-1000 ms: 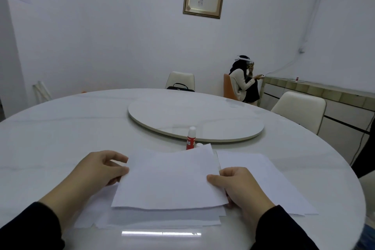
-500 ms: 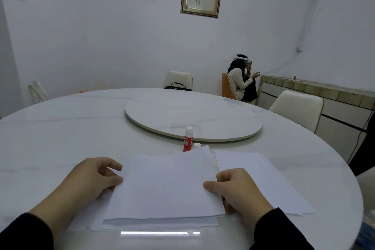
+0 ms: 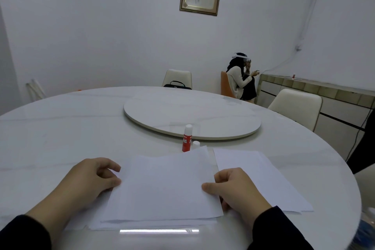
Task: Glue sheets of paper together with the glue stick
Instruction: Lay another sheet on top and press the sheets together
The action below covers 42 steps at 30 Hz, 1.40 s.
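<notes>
Both hands hold one white sheet point(image 3: 162, 184) by its side edges, set apart with the sheet spanning the gap between them. The left hand point(image 3: 89, 180) pinches the sheet's left edge, thumb on top and fingers curled beneath; the right hand point(image 3: 235, 191) pinches the right edge the same way, its thumb lying across the paper. The sheet's far edge is tilted up slightly, and its near edge hangs just above a stack of paper point(image 3: 154, 224) lying flat on the worktop point(image 3: 60, 134) between the wrists. The stack's near edge sits close to the worktop's rim, in front of the person.

Just beyond the right hand, touching no fingers, lies a second pile of sheets point(image 3: 263, 180), which reaches toward the worktop's right rim.

Straight ahead of the hands, just past the held sheet's far edge, a red glue stick point(image 3: 187, 141) stands upright with its white tip uncovered. A small white cap point(image 3: 196, 144) stands just beside it on the right. Both stand in front of the near rim of the round turntable point(image 3: 190, 115).

Left of the left hand the worktop is bare marble out to its curved edge. Beyond the worktop are pale chairs point(image 3: 296, 105), a sideboard point(image 3: 332, 95) along the right wall, and a seated person point(image 3: 241, 79) wearing a headset.
</notes>
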Tool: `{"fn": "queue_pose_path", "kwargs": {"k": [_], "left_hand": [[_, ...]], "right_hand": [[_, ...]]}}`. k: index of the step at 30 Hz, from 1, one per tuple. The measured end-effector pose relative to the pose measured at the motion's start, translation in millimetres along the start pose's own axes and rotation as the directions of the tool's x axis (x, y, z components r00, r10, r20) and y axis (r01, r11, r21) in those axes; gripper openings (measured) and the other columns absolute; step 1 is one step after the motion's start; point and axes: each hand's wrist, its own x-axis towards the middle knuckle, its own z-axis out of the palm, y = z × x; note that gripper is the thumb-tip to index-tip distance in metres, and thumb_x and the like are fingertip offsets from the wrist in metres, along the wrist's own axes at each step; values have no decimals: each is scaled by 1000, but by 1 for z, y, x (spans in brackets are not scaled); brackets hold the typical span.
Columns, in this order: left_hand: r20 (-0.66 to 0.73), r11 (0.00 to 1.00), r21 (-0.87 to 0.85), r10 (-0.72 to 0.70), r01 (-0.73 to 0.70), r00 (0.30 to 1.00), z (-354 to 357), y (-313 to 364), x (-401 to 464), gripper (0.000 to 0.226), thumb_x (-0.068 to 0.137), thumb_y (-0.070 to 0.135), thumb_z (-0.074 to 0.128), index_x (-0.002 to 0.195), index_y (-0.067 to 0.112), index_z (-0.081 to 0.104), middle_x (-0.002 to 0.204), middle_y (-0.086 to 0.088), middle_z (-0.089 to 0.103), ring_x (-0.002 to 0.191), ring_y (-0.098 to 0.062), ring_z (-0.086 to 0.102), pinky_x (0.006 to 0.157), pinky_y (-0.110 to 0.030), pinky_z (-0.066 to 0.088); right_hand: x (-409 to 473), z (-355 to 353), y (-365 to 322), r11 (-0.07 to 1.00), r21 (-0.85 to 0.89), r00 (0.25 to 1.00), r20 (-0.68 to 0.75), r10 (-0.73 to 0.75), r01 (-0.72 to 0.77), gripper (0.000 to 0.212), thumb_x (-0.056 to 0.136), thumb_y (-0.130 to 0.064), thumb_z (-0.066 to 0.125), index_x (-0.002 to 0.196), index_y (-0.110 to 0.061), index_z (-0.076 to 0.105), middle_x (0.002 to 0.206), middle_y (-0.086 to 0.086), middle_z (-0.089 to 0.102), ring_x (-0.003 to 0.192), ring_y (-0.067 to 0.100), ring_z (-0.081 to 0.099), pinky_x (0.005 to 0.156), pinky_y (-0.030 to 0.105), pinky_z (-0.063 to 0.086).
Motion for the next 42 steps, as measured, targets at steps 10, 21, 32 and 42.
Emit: {"fn": "queue_pose_path", "kwargs": {"k": [10, 21, 32, 42], "left_hand": [[-9, 997, 58, 43, -42, 999, 1, -3, 1, 19, 73, 10, 77, 79, 25, 68, 63, 12, 72, 68, -9, 65, 57, -22, 40], [-57, 967, 210, 162, -146, 985, 7, 1, -5, 20, 72, 11, 76, 84, 25, 67, 69, 6, 69, 71, -7, 62, 60, -17, 40], [208, 745, 452, 447, -490, 870, 32, 30, 2, 65, 91, 58, 31, 148, 38, 6, 148, 27, -1, 144, -4, 2, 113, -23, 6], [462, 637, 548, 310, -542, 831, 62, 10, 11, 70, 89, 65, 16, 147, 35, -11, 155, 17, -17, 142, -2, -17, 115, -24, -11]], "right_hand": [[0, 0, 0, 1000, 0, 1000, -2, -14, 14, 24, 71, -13, 74, 56, -11, 56, 44, -6, 55, 34, 11, 49, 38, 20, 40], [0, 4, 0, 992, -128, 997, -74, -27, 17, 16, 67, -18, 76, 64, -7, 64, 60, 2, 63, 40, 11, 54, 36, 17, 39], [18, 7, -27, 631, -527, 822, 376, -428, 569, 83, 75, -76, 47, 146, -42, 21, 154, -25, 17, 141, -1, 14, 109, 18, 15], [41, 26, 11, 456, -666, 804, 534, -262, 591, 111, 62, -93, 12, 151, -30, -7, 160, -14, -13, 144, 0, -11, 116, 26, -4]]}}
